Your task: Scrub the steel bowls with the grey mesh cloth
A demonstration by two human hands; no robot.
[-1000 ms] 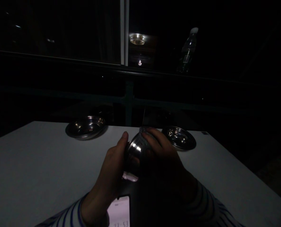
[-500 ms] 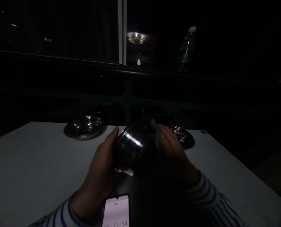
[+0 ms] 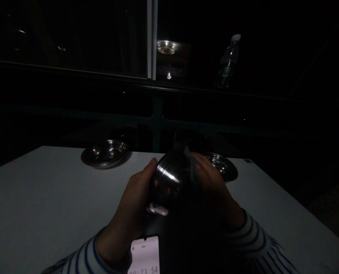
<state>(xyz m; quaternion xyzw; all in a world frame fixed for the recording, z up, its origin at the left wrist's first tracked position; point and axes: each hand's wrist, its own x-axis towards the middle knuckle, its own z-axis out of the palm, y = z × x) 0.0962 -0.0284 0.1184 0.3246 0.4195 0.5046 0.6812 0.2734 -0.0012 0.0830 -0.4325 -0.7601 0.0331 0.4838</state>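
Between my hands, above the white table, I hold a shiny metal bowl (image 3: 169, 182), tilted with its outer side toward me. My left hand (image 3: 132, 205) grips its left side, thumb up along the rim. At the right side my right hand (image 3: 212, 182) presses a grey cloth (image 3: 191, 161) against the bowl, fingers bent round it. Much of the bowl's underside and the right palm are lost in shadow. Below the bowl lies a lit phone (image 3: 144, 255) with timer digits, its left edge partly covered by my left wrist.
Metal bowls (image 3: 101, 164), seemingly stacked, rest at the table's far left. Another metal dish (image 3: 229, 171) stands behind my right hand. The white table (image 3: 58, 205) ends at a dark railing. A plastic bottle (image 3: 228, 64) stands beyond, near the window frame (image 3: 151, 38).
My left hand and the bowl have shifted slightly to the right, and the bowl has turned a little. The right hand with the cloth stays nearly in place. The whole view has drifted slightly.
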